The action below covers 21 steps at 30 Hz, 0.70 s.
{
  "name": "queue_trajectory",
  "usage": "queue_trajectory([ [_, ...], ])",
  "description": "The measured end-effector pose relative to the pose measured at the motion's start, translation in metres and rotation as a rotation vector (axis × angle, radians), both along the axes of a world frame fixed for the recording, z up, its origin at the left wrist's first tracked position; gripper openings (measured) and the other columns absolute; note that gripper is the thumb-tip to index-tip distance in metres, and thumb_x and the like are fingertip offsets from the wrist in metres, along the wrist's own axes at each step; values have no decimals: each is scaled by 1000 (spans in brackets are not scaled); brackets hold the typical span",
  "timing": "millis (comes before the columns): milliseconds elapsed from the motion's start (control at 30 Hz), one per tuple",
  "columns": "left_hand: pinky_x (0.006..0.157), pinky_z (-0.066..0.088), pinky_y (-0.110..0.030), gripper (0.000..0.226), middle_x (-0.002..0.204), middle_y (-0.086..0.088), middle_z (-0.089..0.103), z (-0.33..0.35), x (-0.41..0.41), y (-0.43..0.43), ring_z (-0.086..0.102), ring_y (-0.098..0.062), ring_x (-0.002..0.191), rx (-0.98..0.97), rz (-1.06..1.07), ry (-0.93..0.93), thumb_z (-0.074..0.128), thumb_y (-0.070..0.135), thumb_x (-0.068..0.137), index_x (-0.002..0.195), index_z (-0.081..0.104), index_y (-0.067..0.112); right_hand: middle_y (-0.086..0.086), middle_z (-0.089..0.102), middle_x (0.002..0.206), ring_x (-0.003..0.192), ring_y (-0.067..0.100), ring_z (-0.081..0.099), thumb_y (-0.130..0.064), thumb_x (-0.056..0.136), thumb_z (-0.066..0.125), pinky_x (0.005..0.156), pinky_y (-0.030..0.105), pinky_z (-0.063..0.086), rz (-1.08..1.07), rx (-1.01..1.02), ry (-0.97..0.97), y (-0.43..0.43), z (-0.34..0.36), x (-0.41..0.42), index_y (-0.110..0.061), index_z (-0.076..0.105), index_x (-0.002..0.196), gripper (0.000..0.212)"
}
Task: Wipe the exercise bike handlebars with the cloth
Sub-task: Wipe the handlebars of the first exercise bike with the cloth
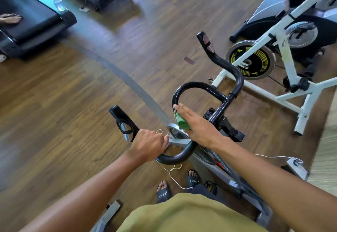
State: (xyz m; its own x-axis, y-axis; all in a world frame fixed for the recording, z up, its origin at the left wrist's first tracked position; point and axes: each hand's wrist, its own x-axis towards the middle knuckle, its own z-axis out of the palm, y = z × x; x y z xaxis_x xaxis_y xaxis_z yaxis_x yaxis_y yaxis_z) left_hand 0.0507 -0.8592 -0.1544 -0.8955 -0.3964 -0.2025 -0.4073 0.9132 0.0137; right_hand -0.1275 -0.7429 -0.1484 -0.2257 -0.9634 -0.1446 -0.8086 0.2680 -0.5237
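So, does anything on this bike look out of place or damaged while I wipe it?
One thing: a thin white cord hangs loose below the handlebars, near the left hand, and trails down beside the feet. It looks unsecured. The handlebars show no visible damage.

Glossy black metal handlebars [198, 85], crumpled green cloth [180, 120], wood-grain plank floor [63, 94], white-painted metal bike frame [291, 78]

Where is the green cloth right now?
In the head view, the green cloth is just right of centre, pressed under the flat right hand against the near left curve of the handlebars, at their middle loop.
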Motion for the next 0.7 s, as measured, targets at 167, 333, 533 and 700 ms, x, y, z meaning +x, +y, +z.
queue_trajectory([
  [167, 76, 40, -28, 42, 72, 8, 61, 1, 2, 2, 59, -13, 69, 130, 34, 192, 33, 42, 105, 73, 55, 28, 6, 48, 149, 132, 22, 50, -3, 95, 56, 110, 47, 43, -122, -66, -286, 6, 17, -3, -27, 25, 156, 72],
  [333, 93, 35, -39, 14, 108, -2, 61, 6, 25, 3, 55, -23, 101, -144, 41, 624, 58, 27, 92, 100, 67, 20, -2, 52, 148, 140, 18, 43, -16, 89, 66, 121, 58, 19, 51, -151, 26, 29, 24, 28, -26, 41, 147, 65],
  [533, 112, 27, -48, 50, 144, -13, 37, 14, 44, -23, 34, -33, 135, -181, 433, 747, 66, 31, 85, 131, 54, 16, 1, 61, 139, 131, 20, 55, -38, 86, 51, 117, 46, 26, 141, -109, 366, 44, -18, 86, -18, 46, 145, 62],
  [700, 118, 28, -29, 69, 152, -10, 34, 14, 50, -35, 33, -20, 141, 233, 620, 957, 68, 11, 88, 148, 34, 10, 7, 64, 133, 120, 25, 63, -34, 92, 61, 111, 47, 27, 31, -129, 447, 29, -24, 125, -12, 38, 150, 66],
])
